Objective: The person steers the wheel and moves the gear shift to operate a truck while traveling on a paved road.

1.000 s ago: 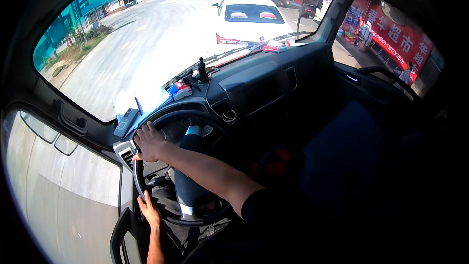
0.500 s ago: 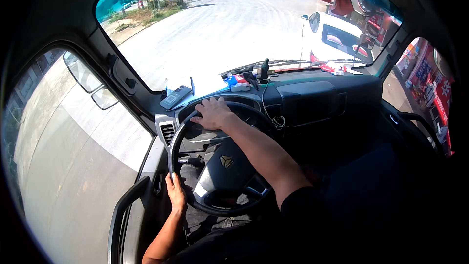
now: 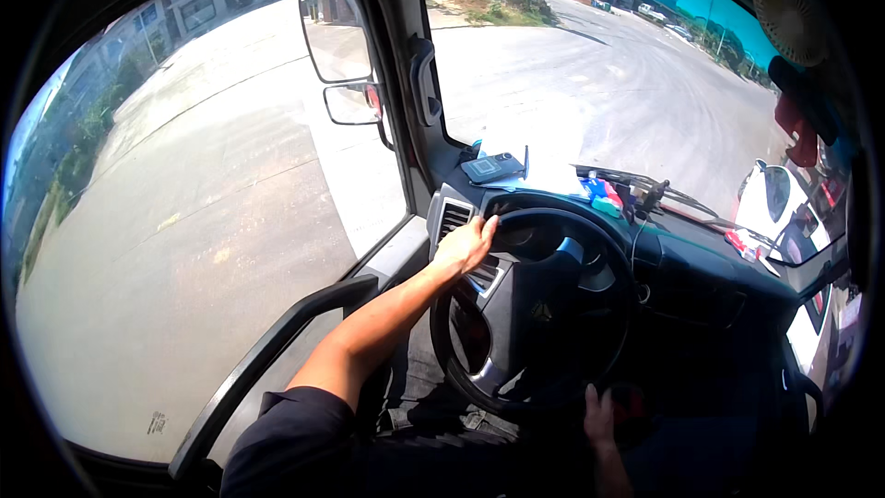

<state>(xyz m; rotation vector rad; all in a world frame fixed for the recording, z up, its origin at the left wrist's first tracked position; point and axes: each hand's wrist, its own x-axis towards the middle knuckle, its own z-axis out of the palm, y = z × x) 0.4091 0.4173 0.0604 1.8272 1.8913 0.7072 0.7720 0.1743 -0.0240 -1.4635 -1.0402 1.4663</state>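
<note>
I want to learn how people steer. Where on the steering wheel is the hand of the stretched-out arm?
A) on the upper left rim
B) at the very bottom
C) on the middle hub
A: the left hand is wrapped over the upper left rim of the steering wheel, just below the air vent.

A truck cab: steering wheel (image 3: 535, 314) at 6 o'clock, wing mirrors (image 3: 336, 32) at 11, road (image 3: 627, 83) through the windscreen.

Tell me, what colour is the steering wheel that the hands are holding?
The steering wheel is black, with silvery trim on its spokes; the head view shows it.
</note>
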